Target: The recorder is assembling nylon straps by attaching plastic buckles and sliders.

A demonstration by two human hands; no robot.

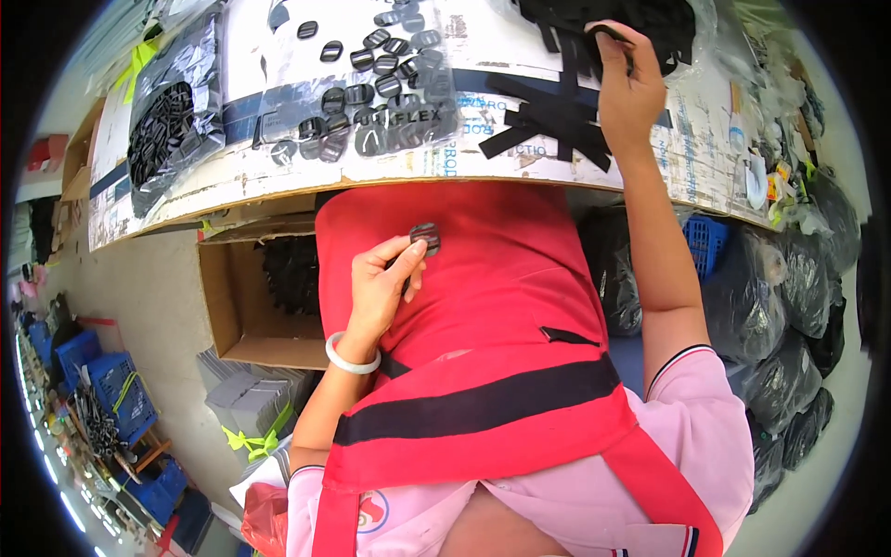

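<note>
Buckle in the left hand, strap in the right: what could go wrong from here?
1. The left hand pinches the black buckle only at its fingertips, over the red apron; a slip could drop it toward the open cardboard box or the floor.
2. The right hand lifts one black strap from a tangled pile; others may drag along.
3. Loose buckles lie near the table edge and could get knocked off.
</note>
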